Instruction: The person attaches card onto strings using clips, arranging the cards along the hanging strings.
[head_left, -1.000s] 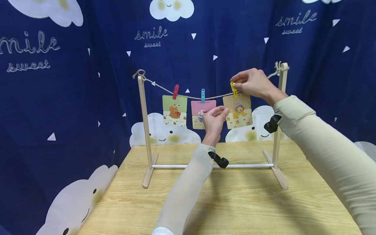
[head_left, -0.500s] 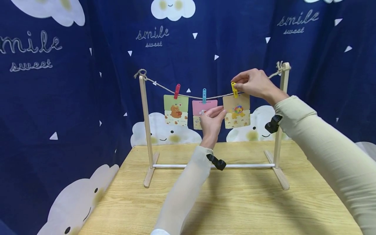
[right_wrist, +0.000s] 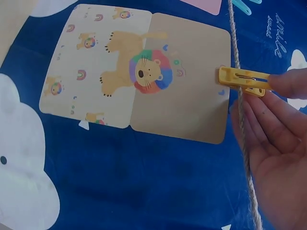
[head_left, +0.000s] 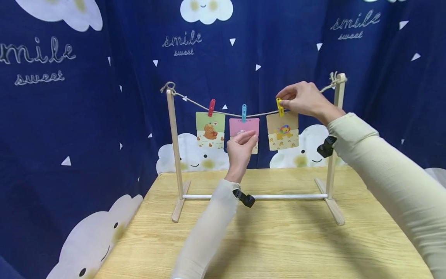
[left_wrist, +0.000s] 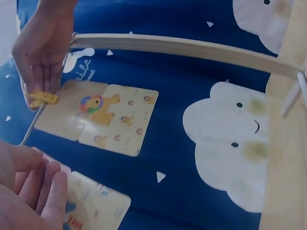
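Observation:
My right hand [head_left: 306, 101] pinches the upper end of a yellow clothespin [right_wrist: 232, 78] between thumb and fingers. The clothespin sits over the twine [right_wrist: 243, 139] and the top edge of a tan and cream lion card [right_wrist: 192, 108], which hangs below it. My left hand [head_left: 240, 153] holds nothing; its fingers reach loosely upward in front of a pink rabbit card [head_left: 237, 124] and hide part of it. A blue clothespin [head_left: 244, 112] holds that pink card on the line. In the left wrist view, the left fingers overlap the pink card's edge, apart from the lion card.
A green bear card [head_left: 210, 131] hangs at the left from a red clothespin [head_left: 211, 107]. Two wooden posts [head_left: 175, 143] carry the twine, joined low by a white rod [head_left: 289, 197]. The stand rests on a wooden table [head_left: 296, 240] before a dark blue curtain [head_left: 104, 116].
My left hand has drawn away from the lion card to the left, ending in front of the pink card. The right hand stays on the yellow clothespin.

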Demonstrator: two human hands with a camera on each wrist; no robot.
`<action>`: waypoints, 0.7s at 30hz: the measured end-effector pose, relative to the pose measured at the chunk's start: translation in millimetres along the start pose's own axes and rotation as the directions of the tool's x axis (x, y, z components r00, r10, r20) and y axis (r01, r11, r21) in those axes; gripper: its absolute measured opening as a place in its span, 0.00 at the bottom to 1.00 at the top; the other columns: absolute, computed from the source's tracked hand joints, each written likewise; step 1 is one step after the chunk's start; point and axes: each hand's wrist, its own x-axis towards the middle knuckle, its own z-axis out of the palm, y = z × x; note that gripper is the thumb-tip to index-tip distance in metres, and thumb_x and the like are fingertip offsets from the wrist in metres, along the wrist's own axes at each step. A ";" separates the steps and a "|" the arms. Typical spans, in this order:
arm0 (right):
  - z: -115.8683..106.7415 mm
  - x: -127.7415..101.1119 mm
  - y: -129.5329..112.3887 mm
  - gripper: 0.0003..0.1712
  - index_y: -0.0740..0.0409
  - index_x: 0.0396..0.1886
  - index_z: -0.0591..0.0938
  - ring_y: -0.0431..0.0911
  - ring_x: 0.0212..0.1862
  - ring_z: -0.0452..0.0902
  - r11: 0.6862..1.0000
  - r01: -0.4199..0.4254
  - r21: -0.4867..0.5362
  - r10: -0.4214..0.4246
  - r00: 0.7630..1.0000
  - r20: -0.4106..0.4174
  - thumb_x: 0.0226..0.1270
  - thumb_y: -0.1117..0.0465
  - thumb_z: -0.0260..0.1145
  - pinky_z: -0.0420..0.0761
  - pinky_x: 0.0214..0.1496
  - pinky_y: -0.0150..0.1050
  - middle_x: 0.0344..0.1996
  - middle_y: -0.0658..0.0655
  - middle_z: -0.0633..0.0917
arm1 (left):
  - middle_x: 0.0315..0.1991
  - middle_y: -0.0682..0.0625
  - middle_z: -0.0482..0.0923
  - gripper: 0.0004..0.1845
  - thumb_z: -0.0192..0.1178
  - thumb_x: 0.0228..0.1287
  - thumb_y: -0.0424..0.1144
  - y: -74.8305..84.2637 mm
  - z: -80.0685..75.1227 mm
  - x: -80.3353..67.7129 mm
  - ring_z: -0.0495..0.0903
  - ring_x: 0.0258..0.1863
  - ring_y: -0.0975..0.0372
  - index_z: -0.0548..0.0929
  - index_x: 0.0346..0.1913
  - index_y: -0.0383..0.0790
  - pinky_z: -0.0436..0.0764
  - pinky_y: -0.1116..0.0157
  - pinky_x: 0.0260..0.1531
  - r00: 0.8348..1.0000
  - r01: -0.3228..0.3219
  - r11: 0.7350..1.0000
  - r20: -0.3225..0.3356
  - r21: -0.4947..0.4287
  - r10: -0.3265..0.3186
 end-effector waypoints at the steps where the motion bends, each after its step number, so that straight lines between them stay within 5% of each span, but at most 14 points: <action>1: -0.4 0.2 0.1 0.21 0.56 0.61 0.84 0.53 0.53 0.82 1.000 0.003 -0.006 -0.003 1.000 0.000 0.75 0.52 0.64 0.81 0.55 0.52 0.51 0.59 0.88 | 0.42 0.47 0.91 0.10 0.72 0.65 0.32 0.5 -3.3 -0.1 0.90 0.42 0.60 0.92 0.48 0.38 0.87 0.64 0.44 1.000 -0.001 1.000 0.000 0.001 0.001; 11: -0.1 -0.1 2.0 0.21 0.58 0.61 0.84 0.53 0.53 0.83 0.999 0.030 -0.043 -0.030 0.999 -0.009 0.73 0.55 0.63 0.81 0.55 0.52 0.52 0.61 0.88 | 0.42 0.47 0.91 0.11 0.72 0.65 0.33 3.7 -32.5 -2.9 0.90 0.43 0.59 0.91 0.49 0.35 0.87 0.64 0.45 1.000 0.022 0.999 0.015 0.039 -0.022; 21: -4.9 -10.9 -0.2 0.25 0.62 0.64 0.81 0.56 0.55 0.81 0.991 0.104 -0.086 -0.111 0.991 -0.075 0.69 0.63 0.56 0.79 0.60 0.55 0.56 0.63 0.86 | 0.44 0.40 0.90 0.12 0.68 0.69 0.35 6.0 -62.2 -7.6 0.90 0.41 0.56 0.89 0.51 0.33 0.87 0.64 0.45 0.991 0.019 0.989 0.127 0.147 -0.038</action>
